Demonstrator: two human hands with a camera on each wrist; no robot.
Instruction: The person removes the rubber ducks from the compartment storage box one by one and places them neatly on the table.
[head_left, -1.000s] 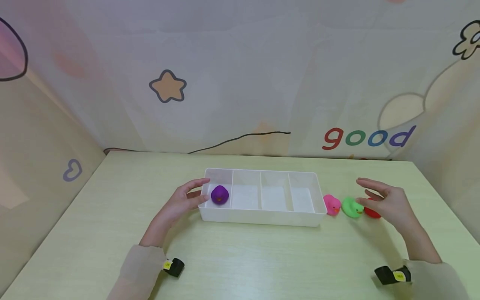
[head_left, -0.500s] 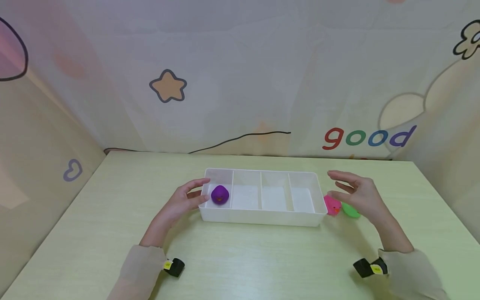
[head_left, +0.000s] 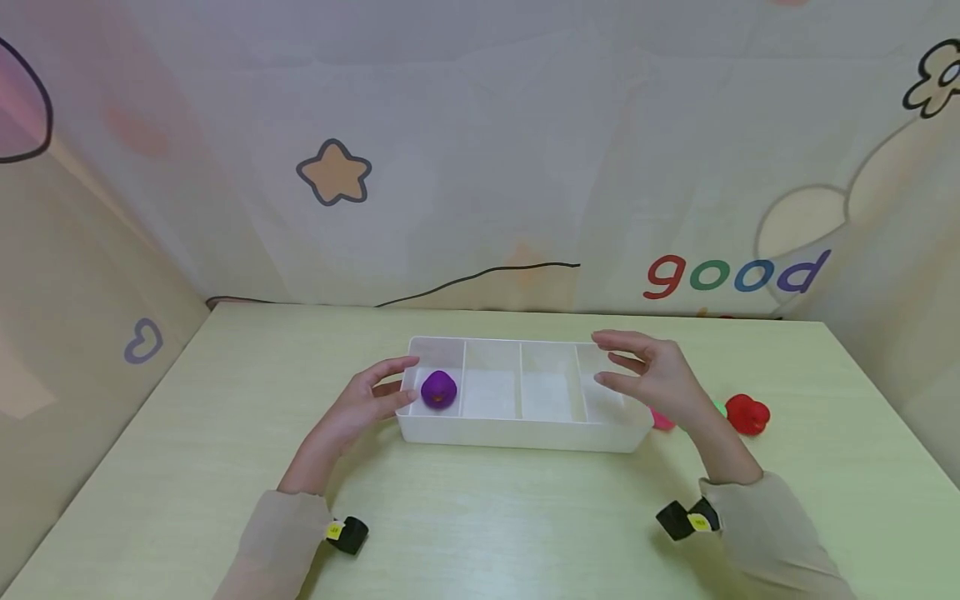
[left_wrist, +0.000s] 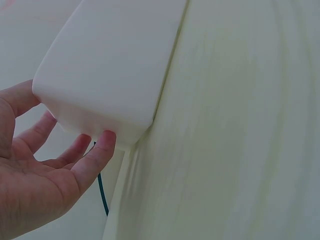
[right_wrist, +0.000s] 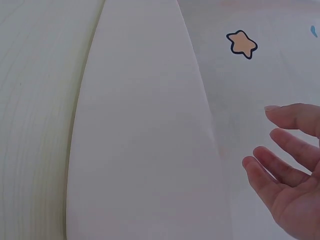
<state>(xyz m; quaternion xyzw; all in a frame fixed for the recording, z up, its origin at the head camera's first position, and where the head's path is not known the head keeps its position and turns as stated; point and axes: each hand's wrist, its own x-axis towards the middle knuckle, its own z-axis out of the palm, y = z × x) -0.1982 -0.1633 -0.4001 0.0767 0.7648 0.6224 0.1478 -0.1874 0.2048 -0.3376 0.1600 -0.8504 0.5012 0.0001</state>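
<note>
A white tray (head_left: pixel 517 432) divided into compartments lies on the table. In its leftmost compartment sits a purple rubber duck (head_left: pixel 438 390). My left hand (head_left: pixel 375 397) is at the tray's left end, fingers spread. The left wrist view shows those fingertips touching the end wall of the tray (left_wrist: pixel 110 55). Over the rightmost compartment hovers my right hand (head_left: pixel 654 379), holding nothing, thumb apart from the loosely bent fingers. Behind that hand and wrist, a pink duck (head_left: pixel 662 420) and a green duck (head_left: pixel 720 407) are mostly hidden. A red duck (head_left: pixel 747 415) shows fully at the right.
The pale wooden table (head_left: pixel 480 517) ends at a printed backdrop (head_left: pixel 480 167). Side panels of similar cloth stand left and right. Each wrist carries a small black camera, such as the left one (head_left: pixel 349 535).
My right hand has moved left from above the green and red ducks to above the tray's right end, uncovering the red duck. My left hand and the tray have stayed in place.
</note>
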